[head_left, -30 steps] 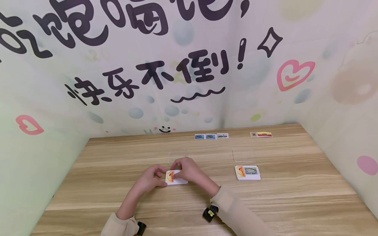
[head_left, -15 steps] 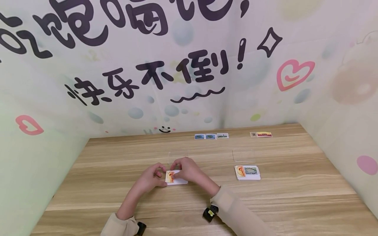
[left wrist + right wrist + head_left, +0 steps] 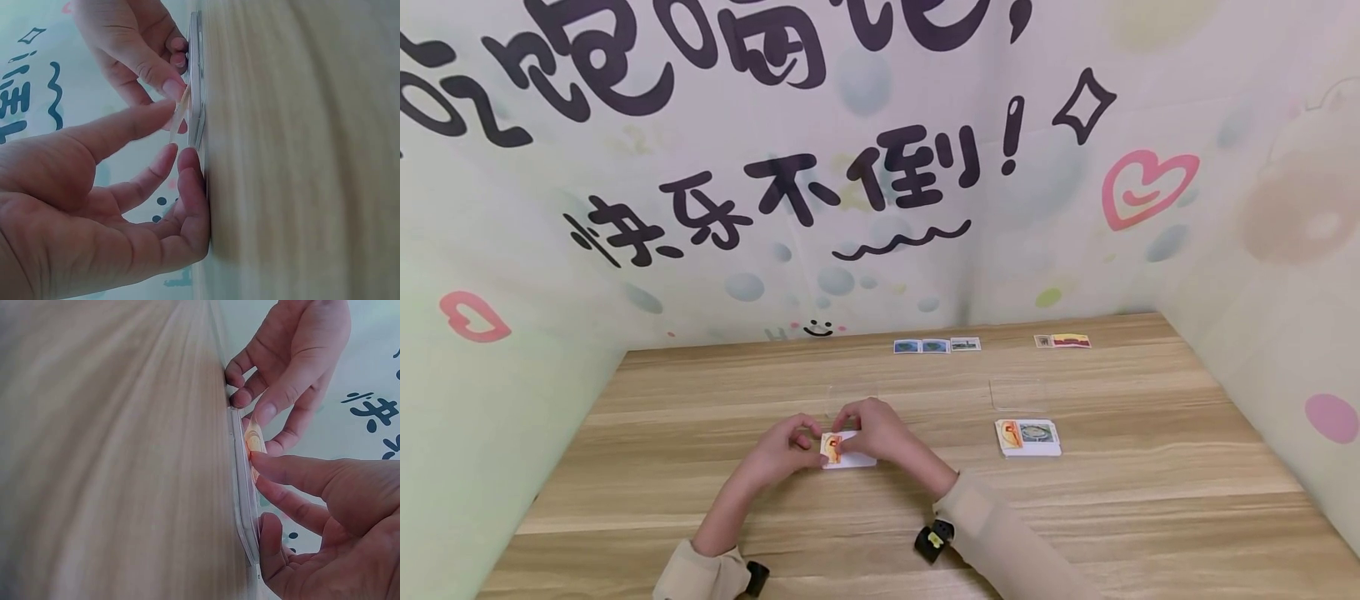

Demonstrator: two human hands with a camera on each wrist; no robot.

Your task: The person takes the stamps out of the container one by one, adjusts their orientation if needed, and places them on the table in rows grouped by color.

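A small orange postage stamp (image 3: 831,448) lies over the left end of a white rounded-corner card block (image 3: 861,461), near the middle of the table. In the wrist views the stamp (image 3: 255,439) stands tilted slightly off the block's face. My right hand (image 3: 882,433) pinches it between thumb and index finger, with other fingertips along the block's far side. From the left, my left hand (image 3: 781,452) has thumb and index finger at the stamp's left edge, its other fingers curled beside the block's end (image 3: 195,81). The right thumb partly covers the stamp.
To the right lies a similar white block (image 3: 1045,451) bearing an orange and a green stamp. Clear plastic pieces (image 3: 1018,396) lie behind both blocks. Blue stamps (image 3: 921,347), a grey one (image 3: 966,344) and a red-yellow stamp (image 3: 1071,341) lie along the back edge, before a printed wall.
My left thumb has shifted slightly away from me, up to the stamp's near left corner. The right hand keeps its place on the stamp, and the block has stayed put.
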